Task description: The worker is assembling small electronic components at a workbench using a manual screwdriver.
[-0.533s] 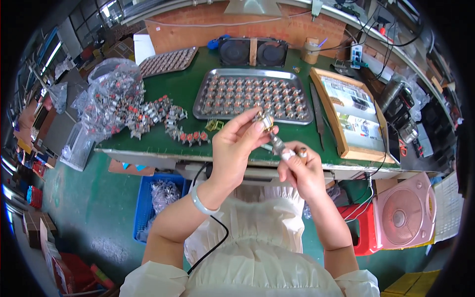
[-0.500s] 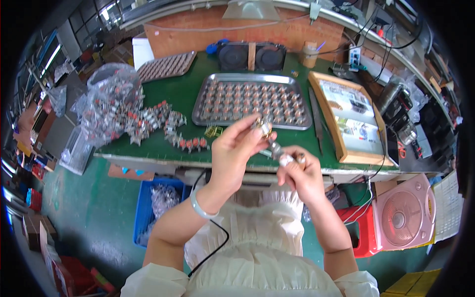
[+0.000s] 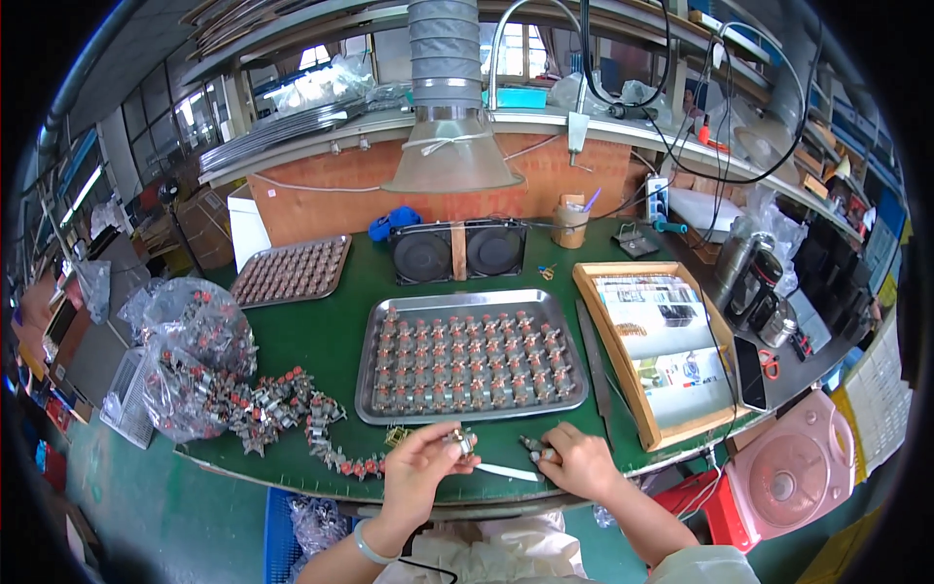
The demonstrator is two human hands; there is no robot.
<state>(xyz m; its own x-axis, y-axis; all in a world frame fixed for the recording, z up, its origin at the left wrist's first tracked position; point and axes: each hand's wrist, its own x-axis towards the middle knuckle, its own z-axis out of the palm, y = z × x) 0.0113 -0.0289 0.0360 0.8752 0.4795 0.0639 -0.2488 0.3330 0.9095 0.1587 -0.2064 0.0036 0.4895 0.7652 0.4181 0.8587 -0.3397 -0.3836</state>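
A small metal component [image 3: 461, 443] is pinched between the thumb and fingers of my left hand [image 3: 416, 475], above the near edge of the green bench. To the right, my right hand [image 3: 584, 463] is closed around a small metal-tipped tool [image 3: 531, 446], low over the bench; its handle is mostly covered by my fingers. Between the hands lies a thin white strip [image 3: 508, 472]. Just beyond them is a steel tray [image 3: 467, 417] with rows of similar metal components with reddish tops. A small yellowish metal frame [image 3: 397, 435] lies beside my left hand.
At left, a plastic bag [image 3: 195, 360] of components spills a loose pile [image 3: 282, 409] across the bench. A second filled tray [image 3: 292, 271] sits behind. Twin black fans [image 3: 457, 253] stand at the back. On the right are a long metal blade [image 3: 595, 370] and a wooden frame [image 3: 647, 436].
The view has tilted up. My hands, earlier close together with the tool at the component, are now apart. The right hand has lowered toward the bench with the tool.
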